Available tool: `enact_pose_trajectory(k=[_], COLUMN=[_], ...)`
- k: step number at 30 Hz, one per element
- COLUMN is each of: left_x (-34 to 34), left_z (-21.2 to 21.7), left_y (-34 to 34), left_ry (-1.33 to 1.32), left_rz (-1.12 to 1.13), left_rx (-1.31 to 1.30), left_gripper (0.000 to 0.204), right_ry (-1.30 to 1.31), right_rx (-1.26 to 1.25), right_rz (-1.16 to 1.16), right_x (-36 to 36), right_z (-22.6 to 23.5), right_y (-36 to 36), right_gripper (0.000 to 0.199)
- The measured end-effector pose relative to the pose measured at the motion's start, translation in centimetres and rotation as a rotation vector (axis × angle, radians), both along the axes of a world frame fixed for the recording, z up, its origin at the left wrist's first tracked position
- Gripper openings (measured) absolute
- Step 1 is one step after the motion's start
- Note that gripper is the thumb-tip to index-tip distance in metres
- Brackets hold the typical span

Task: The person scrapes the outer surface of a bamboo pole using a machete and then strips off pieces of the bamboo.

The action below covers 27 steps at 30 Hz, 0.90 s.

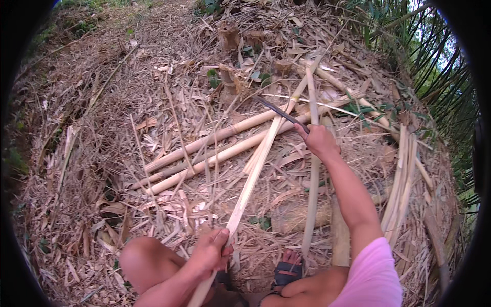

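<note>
- Pale bamboo strip (249, 190), flat and fibrous, slants forward from the left hand (210, 250), which is closed around it, probably for keeping it steady.
- The right hand (322, 140), farther forward, is clamped on a dark, narrow-bladed knife (273, 108); the blade crosses the strip.
- Smooth, round bamboo poles (215, 137), left of the right hand, seem to support the strip above papery leaf litter (97, 169).
</note>
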State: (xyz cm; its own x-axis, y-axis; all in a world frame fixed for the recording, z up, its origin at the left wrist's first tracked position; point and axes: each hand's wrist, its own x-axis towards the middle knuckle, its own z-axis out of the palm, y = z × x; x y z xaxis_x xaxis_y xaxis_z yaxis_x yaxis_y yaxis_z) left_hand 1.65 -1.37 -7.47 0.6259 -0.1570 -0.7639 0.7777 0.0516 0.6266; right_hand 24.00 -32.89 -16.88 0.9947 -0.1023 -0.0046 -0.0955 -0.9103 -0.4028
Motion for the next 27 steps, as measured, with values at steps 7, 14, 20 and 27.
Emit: enact_pose_trajectory(k=[7,14,20,27], left_x=[-0.4,-0.6,1.0,1.9], left_z=[-0.2,1.0,-0.5,1.2], left_y=[0.5,-0.8,1.1,0.2], left_ry=[0.063,0.078,0.132,0.08], left_rz=[0.08,0.069,0.096,-0.051], left_rx=[-0.073,-0.209,-0.376,-0.566], left_gripper=[0.029,0.022,0.039,0.057], right_ry=[-0.063,-0.136,-0.009,-0.118], right_rx=[-0.121,0.033,0.12,0.53], right_rz=[0.333,-0.502,-0.237,-0.009], right_x=[-3.3,0.8,-2.3,-2.2], right_z=[0.2,-5.8,0.9,3.3], right_y=[3.3,-9.5,-2.1,2.7], right_gripper=[0.072,0.074,0.076,0.072])
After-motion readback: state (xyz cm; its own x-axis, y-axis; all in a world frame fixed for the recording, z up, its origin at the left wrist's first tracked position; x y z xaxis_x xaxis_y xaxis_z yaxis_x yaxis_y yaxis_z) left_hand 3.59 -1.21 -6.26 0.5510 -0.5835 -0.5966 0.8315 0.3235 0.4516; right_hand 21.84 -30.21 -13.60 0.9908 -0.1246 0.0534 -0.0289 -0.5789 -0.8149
